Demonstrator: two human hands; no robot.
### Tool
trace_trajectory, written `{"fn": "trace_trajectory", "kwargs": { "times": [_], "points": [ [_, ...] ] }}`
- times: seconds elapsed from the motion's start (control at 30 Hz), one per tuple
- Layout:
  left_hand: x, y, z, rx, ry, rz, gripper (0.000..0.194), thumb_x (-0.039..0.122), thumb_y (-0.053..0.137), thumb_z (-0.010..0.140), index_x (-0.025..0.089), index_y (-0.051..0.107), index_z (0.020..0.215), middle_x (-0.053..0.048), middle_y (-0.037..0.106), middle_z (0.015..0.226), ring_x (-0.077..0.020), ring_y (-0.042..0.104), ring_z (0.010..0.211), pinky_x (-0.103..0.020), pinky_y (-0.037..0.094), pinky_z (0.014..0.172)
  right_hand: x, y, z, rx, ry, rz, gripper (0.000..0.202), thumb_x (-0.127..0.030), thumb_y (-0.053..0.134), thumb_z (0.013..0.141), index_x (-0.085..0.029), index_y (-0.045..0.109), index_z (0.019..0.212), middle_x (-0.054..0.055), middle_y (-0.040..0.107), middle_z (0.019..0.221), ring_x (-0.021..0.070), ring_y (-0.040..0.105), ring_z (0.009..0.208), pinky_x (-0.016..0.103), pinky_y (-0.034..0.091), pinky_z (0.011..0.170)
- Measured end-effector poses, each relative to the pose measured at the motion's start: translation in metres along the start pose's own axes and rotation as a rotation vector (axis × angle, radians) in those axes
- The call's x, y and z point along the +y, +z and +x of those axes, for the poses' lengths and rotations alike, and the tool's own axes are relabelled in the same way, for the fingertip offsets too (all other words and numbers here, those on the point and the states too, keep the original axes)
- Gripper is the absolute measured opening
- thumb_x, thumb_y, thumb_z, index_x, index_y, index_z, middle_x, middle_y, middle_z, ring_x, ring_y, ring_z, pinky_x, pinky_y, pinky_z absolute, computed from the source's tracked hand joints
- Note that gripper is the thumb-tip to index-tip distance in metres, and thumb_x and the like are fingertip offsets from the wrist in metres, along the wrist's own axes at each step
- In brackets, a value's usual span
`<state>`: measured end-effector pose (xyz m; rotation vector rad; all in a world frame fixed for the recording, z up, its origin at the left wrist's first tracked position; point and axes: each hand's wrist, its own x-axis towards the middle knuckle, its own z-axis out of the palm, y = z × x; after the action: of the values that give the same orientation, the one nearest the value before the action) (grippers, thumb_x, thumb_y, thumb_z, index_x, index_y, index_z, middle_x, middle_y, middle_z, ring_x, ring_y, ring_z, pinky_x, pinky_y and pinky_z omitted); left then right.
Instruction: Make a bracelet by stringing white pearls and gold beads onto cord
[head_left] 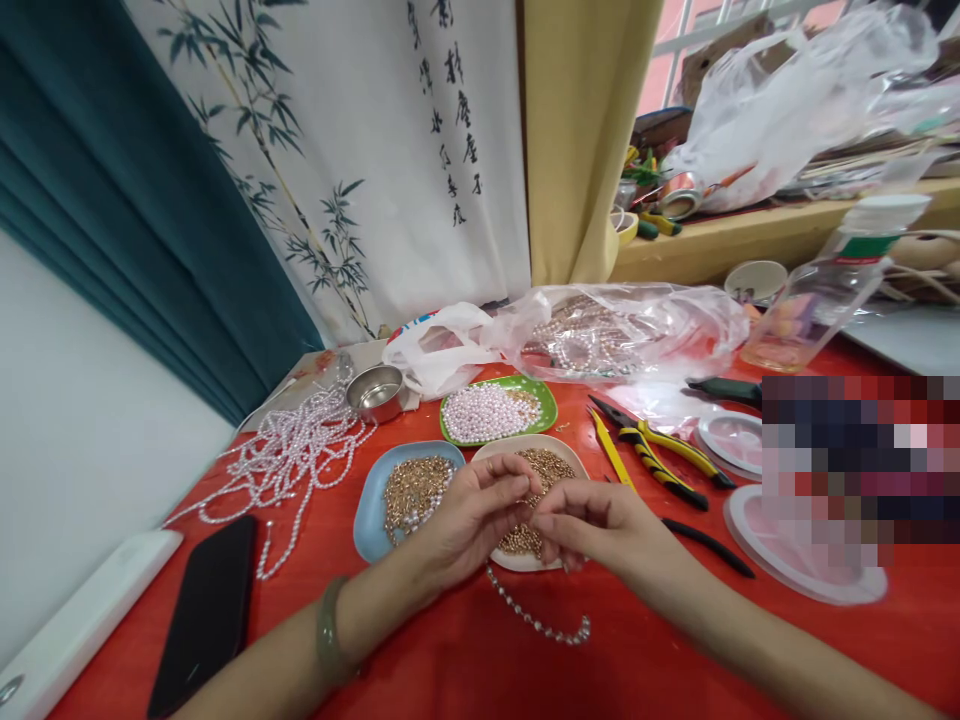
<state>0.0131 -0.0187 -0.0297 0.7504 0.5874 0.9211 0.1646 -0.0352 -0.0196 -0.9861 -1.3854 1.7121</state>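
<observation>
My left hand [480,515] and my right hand [592,520] meet over a cream plate [579,462] of small gold beads [517,541]. The fingertips of both hands are pinched close together. From under my left hand a strand of pearly beads [536,615] trails onto the red table and curls at its end. My left hand seems to hold its upper end. Whatever my right fingers pinch is too small to make out. Left of my hands, a blue plate [367,515] carries gold pieces and pearly beads. Behind, a green plate [550,402] bears white pearl beads [487,411].
Pearl strands [300,450] lie heaped at left beside a metal bowl [375,392] and a black phone [206,610]. Yellow tweezers [611,448], pliers [660,455] and clear spools [795,550] lie to the right. Behind are plastic bags [622,330] and a bottle [832,285].
</observation>
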Motion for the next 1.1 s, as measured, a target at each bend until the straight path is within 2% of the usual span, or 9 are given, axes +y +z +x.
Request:
{"fn": "trace_trajectory", "kwargs": {
  "times": [0.3, 0.53, 1.1],
  "points": [
    [-0.002, -0.001, 0.0008, 0.122, 0.044, 0.056, 0.012, 0.013, 0.07, 0.064, 0.014, 0.061, 0.072, 0.001, 0.058, 0.073, -0.0057, 0.052, 0.063, -0.017, 0.04, 0.06, 0.0041, 0.001, -0.0014, 0.066, 0.096, 0.13, 0.017, -0.03, 0.065, 0.065, -0.017, 0.058, 0.056, -0.002, 0.06, 0.048, 0.0054, 0.047, 0.04, 0.019, 0.035, 0.043],
    [-0.0047, -0.0019, 0.0016, 0.193, 0.023, 0.071, 0.015, 0.014, 0.074, 0.059, 0.013, 0.063, 0.069, 0.001, 0.06, 0.072, -0.0055, 0.052, 0.061, -0.017, 0.04, 0.059, 0.0078, 0.0009, -0.0006, 0.087, 0.131, 0.245, 0.016, -0.029, 0.067, 0.063, -0.017, 0.059, 0.056, -0.002, 0.06, 0.048, 0.0049, 0.047, 0.039, 0.019, 0.035, 0.041],
    [-0.0069, 0.0023, 0.0008, 0.232, 0.099, 0.112, 0.012, 0.013, 0.074, 0.056, 0.015, 0.065, 0.064, 0.001, 0.063, 0.069, -0.0065, 0.054, 0.061, -0.02, 0.042, 0.064, 0.0081, 0.0018, -0.0014, 0.114, 0.145, 0.28, 0.018, -0.031, 0.067, 0.063, -0.016, 0.059, 0.057, -0.001, 0.06, 0.05, 0.0051, 0.046, 0.04, 0.019, 0.036, 0.042]
  ]
}}
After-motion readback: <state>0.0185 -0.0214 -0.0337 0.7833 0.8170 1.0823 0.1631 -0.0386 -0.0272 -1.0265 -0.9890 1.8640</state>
